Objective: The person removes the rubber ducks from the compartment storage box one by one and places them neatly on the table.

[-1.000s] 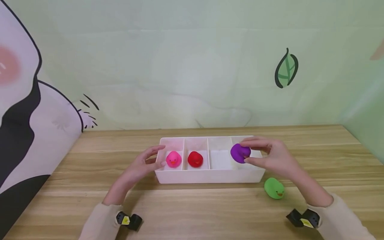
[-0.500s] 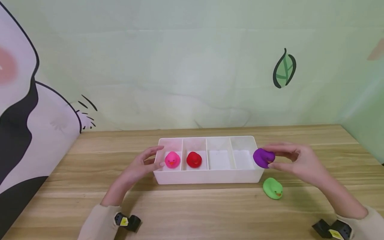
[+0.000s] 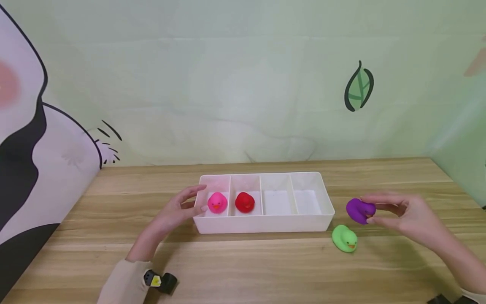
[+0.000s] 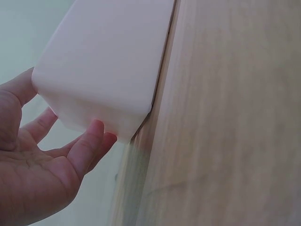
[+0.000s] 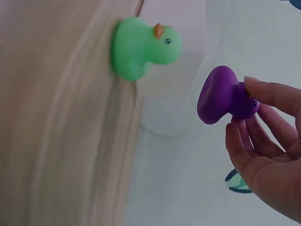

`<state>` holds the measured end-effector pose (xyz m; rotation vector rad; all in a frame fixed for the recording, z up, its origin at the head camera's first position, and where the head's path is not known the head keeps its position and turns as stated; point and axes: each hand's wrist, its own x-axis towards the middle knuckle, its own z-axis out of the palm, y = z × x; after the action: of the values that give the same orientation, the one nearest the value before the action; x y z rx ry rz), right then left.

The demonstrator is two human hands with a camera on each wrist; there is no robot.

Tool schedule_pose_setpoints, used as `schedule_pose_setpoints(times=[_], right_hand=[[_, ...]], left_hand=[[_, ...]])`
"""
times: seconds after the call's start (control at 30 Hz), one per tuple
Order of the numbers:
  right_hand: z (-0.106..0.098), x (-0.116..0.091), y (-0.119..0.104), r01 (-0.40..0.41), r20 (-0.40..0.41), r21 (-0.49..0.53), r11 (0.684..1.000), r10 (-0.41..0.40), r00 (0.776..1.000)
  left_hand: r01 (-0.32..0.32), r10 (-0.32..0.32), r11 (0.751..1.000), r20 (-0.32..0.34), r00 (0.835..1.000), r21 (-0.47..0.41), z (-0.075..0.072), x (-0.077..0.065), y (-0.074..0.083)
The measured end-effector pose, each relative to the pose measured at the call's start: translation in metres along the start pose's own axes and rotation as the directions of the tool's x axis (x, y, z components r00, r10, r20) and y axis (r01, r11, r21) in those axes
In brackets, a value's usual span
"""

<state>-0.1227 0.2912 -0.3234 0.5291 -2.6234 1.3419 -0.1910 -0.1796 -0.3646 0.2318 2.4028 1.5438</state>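
R hand (image 3: 414,219), pinching a duck, hangs over table (image 3: 273,270), R of white tray (image 3: 262,223). Tray's long axis runs L–R, 4 compts; L hand (image 3: 180,209) grips its L end. Purple duck (image 3: 358,211) is betw. R thumb + fingertips, off table, tail twd tray, head twd R palm; R hand's nearer. Green duck (image 3: 343,238) on table nr tray's R front corner. Pink duck (image 3: 217,203) in leftmost compt, red duck (image 3: 244,202) next.

The purple duck (image 3: 357,211) and, at its seven o'clock, the green duck (image 3: 344,239) look smooth, matt and rubbery. Toward the purple one's nine o'clock, the tray (image 3: 262,224) seems smooth plastic. The surface (image 3: 243,266) shows wood grain.
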Motion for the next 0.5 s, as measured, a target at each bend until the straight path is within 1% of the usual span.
schedule_pose_setpoints(times=[0.13,0.37,0.5], right_hand=[[-0.004,-0.008,0.012,-0.026,0.009,-0.007,1.000,0.026,1.000],[-0.007,-0.019,0.028,-0.053,0.035,-0.040,0.998,0.054,0.998],[-0.008,-0.024,0.035,-0.061,0.064,-0.043,0.997,0.064,0.996]], left_hand=[[0.002,-0.002,1.000,-0.003,1.000,-0.004,0.000,0.001,0.000],[-0.015,0.015,1.000,0.007,1.000,-0.004,-0.001,0.001,-0.001],[-0.005,0.005,1.000,0.005,1.000,-0.005,-0.001,0.000,-0.002]])
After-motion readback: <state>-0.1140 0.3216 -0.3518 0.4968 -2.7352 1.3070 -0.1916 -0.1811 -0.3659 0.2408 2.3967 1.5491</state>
